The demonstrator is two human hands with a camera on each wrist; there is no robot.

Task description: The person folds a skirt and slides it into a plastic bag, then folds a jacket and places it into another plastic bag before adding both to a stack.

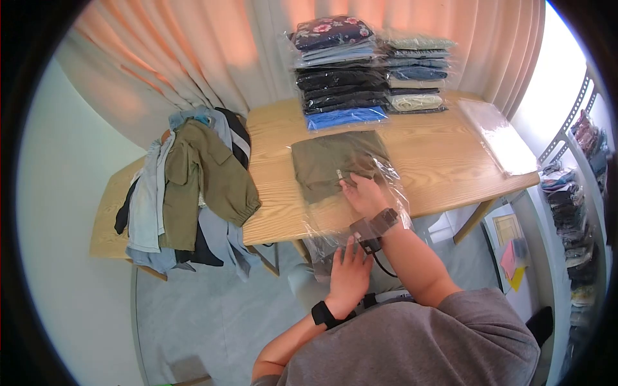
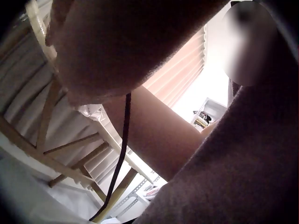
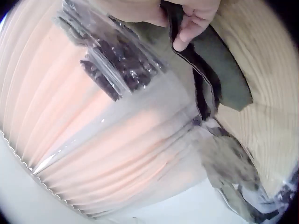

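Observation:
A folded olive garment [image 1: 341,151] lies on the table inside a clear plastic bag [image 1: 325,222], with a small light tag showing near its middle. My right hand [image 1: 364,193] reaches in under the bag's film and pinches the garment's near edge between thumb and fingers; the right wrist view shows that dark, layered edge [image 3: 203,84] in its grip. Nearer my body, my left hand [image 1: 351,276] lies with straight, spread fingers against the bag's near end, which hangs past the table edge. In the left wrist view this hand is a dark, close shape.
Unfolded clothes, with olive trousers [image 1: 212,167] on top, are heaped on a lower surface [image 1: 106,238] at left. Two stacks of bagged garments [image 1: 341,80] stand at the table's back. Flat clear bags [image 1: 499,135] lie at right. A black cable [image 2: 122,149] hangs near my wrists.

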